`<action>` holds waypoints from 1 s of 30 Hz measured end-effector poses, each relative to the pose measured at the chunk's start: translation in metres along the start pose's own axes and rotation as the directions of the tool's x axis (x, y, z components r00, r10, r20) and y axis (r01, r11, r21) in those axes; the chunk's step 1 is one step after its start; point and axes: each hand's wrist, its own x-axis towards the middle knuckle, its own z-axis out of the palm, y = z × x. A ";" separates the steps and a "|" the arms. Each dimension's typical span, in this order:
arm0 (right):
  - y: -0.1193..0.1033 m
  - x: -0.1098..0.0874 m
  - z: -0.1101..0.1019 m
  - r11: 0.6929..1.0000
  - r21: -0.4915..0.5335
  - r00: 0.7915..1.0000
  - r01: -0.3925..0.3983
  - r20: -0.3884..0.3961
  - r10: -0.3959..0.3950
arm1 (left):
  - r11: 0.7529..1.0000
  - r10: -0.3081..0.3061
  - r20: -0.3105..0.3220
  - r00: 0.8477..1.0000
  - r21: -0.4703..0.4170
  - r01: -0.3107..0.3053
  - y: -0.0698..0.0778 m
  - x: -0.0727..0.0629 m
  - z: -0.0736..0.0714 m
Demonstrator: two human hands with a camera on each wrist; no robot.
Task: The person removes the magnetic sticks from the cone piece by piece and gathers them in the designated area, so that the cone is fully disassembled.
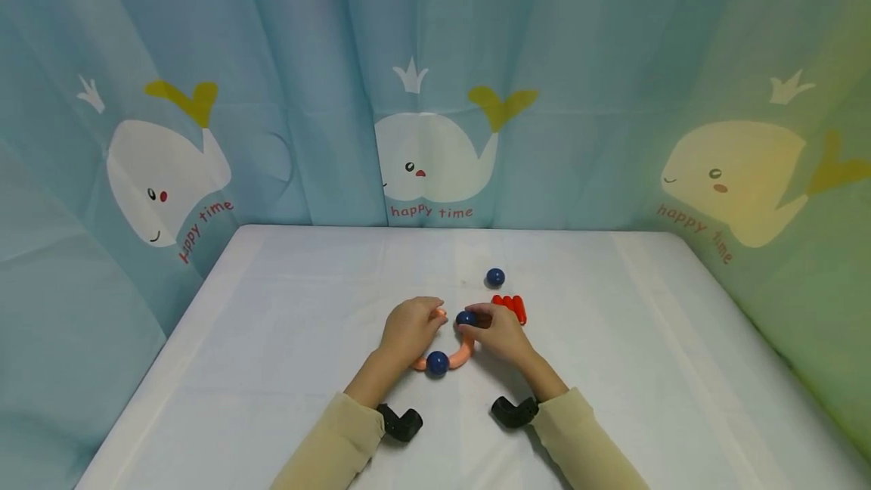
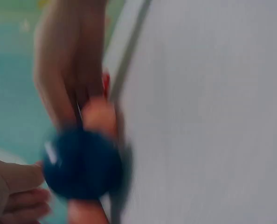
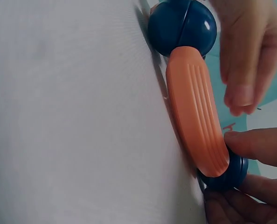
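The person's right hand [image 1: 500, 335] pinches a glossy blue ball [image 1: 466, 317], thumb on one side and curled fingers on the other. The left hand [image 1: 410, 327] bends in just across from it, a bit of orange [image 1: 439, 314] showing at its fingertips; whether they grip it I can't tell, and the left wrist view is too blurred to settle it. The head view shows the joined pieces as an arc: the pinched ball, a curved orange bar [image 1: 463, 354], a middle blue ball [image 1: 438, 364], then more orange disappearing behind the left arm. Only the right wrist view gives me the bar's long parallel grooves and the middle ball's fine seam. It misses the loose blue ball [image 1: 495, 277] and the smooth, round-ended red rods [image 1: 520, 310] side by side near the right hand. The white tabletop [image 1: 306, 308] looks finely woven up close; beyond hangs a softly folded curtain [image 1: 578, 36] printed with whales.
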 end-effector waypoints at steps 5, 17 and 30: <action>0.002 0.000 0.000 0.999 0.028 0.999 0.032 -0.003 -0.032 | 0.998 0.059 0.075 0.995 0.010 -0.060 0.026 -0.015 -0.003; 0.002 0.000 0.003 0.998 -0.010 0.997 0.056 -0.044 -0.056 | 0.994 0.069 0.174 0.982 0.069 -0.082 0.034 -0.031 0.012; 0.000 0.002 0.002 0.990 -0.026 0.981 0.138 -0.137 -0.141 | 0.992 0.095 0.112 0.989 0.077 -0.104 0.034 -0.033 0.016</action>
